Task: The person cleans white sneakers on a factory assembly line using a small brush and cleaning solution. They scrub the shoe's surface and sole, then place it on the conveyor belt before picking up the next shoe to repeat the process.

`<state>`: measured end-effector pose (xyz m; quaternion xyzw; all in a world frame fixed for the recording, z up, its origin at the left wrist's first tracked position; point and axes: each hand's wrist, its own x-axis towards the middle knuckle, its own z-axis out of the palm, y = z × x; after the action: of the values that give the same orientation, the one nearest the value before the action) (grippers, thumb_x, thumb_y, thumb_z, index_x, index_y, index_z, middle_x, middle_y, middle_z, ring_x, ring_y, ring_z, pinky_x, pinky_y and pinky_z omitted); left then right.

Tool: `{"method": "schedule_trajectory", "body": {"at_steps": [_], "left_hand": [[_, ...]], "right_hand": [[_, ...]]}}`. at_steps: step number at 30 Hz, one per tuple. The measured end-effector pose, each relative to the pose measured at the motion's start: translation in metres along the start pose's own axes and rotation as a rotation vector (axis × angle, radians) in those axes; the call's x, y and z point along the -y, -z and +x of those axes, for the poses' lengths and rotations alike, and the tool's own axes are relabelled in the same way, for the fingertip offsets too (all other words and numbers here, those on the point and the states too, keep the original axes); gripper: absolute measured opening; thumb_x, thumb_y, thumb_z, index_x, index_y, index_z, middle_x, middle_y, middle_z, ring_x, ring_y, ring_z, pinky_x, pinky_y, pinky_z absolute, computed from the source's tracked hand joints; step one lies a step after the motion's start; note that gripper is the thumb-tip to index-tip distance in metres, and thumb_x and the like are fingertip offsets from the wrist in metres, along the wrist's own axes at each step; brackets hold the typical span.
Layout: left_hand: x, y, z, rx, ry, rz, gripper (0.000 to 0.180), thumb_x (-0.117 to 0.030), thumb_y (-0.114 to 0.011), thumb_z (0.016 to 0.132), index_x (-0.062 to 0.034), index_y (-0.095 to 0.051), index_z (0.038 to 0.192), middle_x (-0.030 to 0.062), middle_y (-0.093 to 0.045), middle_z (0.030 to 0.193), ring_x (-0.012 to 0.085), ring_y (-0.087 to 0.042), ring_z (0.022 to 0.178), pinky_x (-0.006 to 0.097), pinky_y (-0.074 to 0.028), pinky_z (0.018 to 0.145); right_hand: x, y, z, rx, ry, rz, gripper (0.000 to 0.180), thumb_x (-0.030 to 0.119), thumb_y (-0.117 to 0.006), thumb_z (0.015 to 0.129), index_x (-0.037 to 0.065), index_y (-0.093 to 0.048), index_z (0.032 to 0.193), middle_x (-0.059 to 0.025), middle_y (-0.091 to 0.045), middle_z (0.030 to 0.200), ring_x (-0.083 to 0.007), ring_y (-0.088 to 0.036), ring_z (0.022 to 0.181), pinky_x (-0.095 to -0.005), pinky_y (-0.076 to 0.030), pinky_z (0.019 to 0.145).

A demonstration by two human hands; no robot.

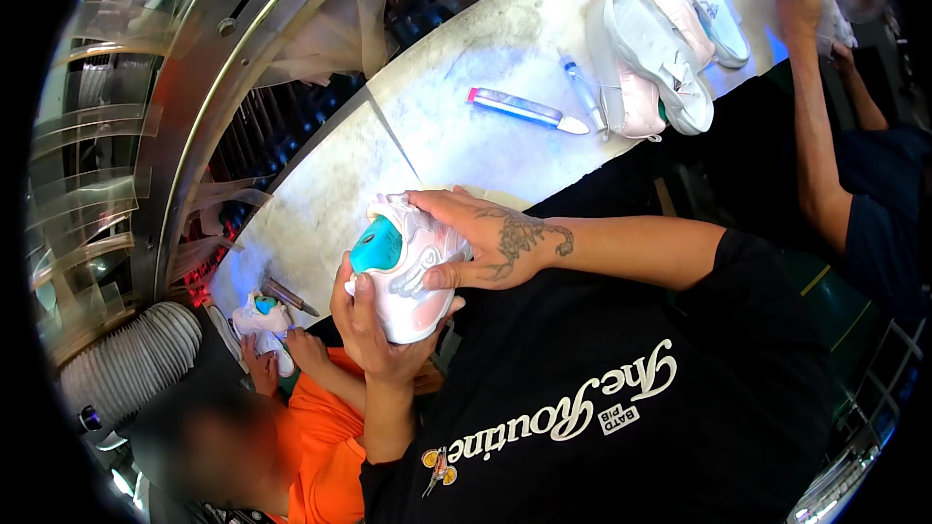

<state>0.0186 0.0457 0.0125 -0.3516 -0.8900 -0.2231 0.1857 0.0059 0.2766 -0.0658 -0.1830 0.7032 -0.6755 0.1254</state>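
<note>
Your left hand point(374, 330) cups a white and pale pink shoe point(413, 272) from beneath, fingers curled around its sole. Your right hand point(476, 238) lies flat over its upper, fingers closed on it. The shoe sits at centre frame, against your black shirt, with a teal last point(377, 245) filling its opening. On the white workbench point(466, 136) at 12 o'clock lies a pink-handled tool point(527, 110). At 1 o'clock, further white shoes point(660, 49) are stacked. At 7 o'clock, a person in orange handles another small shoe point(260, 320).
</note>
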Motion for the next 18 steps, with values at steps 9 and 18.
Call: {"method": "schedule_trajectory", "body": {"at_steps": [9,18], "left_hand": [[-0.005,-0.031,-0.013,-0.010,0.076,-0.307,0.117,-0.021,-0.105,0.074,0.0059,-0.034,0.163,0.0332,-0.048,0.161,0.0411,-0.061,0.139,0.048,-0.054,0.114],[0.031,-0.096,0.009,0.123,0.371,-0.969,0.087,-0.033,-0.083,0.097,-0.0067,-0.038,0.166,0.0247,-0.059,0.152,0.0372,-0.067,0.130,0.051,-0.057,0.109]], "right_hand": [[0.039,0.003,-0.011,-0.031,-0.085,0.031,0.142,0.049,-0.097,0.079,-0.003,-0.003,0.172,-0.0332,-0.032,0.165,-0.0446,-0.040,0.153,-0.0489,-0.037,0.127],[0.014,0.056,-0.019,-0.038,0.086,-0.237,0.102,0.049,-0.083,0.095,0.006,-0.032,0.172,-0.0258,-0.037,0.168,-0.0415,-0.046,0.151,-0.0462,-0.040,0.126]]}}
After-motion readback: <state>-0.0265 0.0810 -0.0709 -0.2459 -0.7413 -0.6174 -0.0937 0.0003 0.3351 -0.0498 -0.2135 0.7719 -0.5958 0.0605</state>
